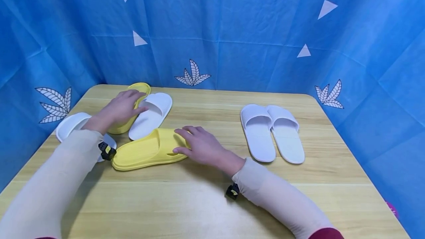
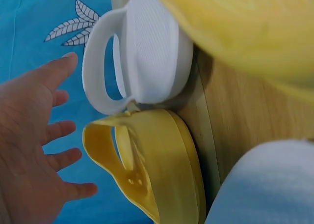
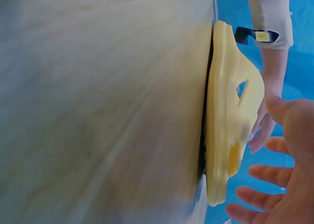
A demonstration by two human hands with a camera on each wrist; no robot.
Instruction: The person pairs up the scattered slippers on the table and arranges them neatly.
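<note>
Yellow near slipper (image 1: 141, 154) lies crosswise, toe end just under the R hand (image 1: 202, 145), heel end reaching over to just below the L wrist. R hand has its fingers spread & slightly bent, nothing pinched; thumb is v. close to the strap, can't tell if it touches. L hand (image 1: 121, 108) is spread too, palm toward the far yellow slipper (image 1: 123, 127), whose toe pokes out past the fingertips; from the l. wrist view there's air btwn fingers & strap, so no hold there either.

Just R of the L hand, beside the far yellow one, sits a white slipper (image 1: 146, 126), L thumb above its strap edge. Outer white slipper (image 1: 71, 124) is partly hidden behind the L wrist. Well off to the R of the R hand, two white slippers (image 1: 260, 137) lie side by side, toes away from the person.

Everything's on a wood-look table (image 1: 186, 202); blue curtain (image 1: 232, 17) w/ leaf & triangle prints hangs beyond both hands.
</note>
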